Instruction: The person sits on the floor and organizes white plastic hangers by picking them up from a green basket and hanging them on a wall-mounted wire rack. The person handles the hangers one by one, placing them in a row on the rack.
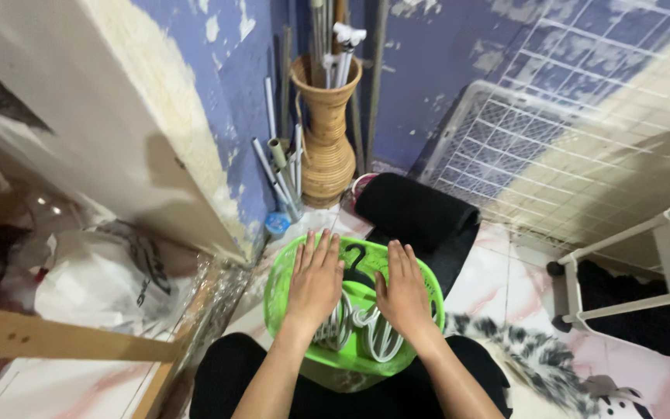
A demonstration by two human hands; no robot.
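A green plastic basket [279, 273] sits on the floor in front of my knees. White hangers [366, 330] and a black hanger [355, 254] lie inside it. My left hand [316, 283] rests flat over the basket's left part, fingers apart and pointing away from me. Beside it my right hand [403, 291] lies flat over the right part, palm down on the hangers. Neither hand grips anything.
A rolled black mat [416, 211] lies behind the basket. A wicker vase [327, 132] with poles stands in the corner, pipes leaning beside it. White wire grids [568, 147] lean at right, next to a white wheeled rack [622, 256]. Plastic bags [94, 279] lie at left.
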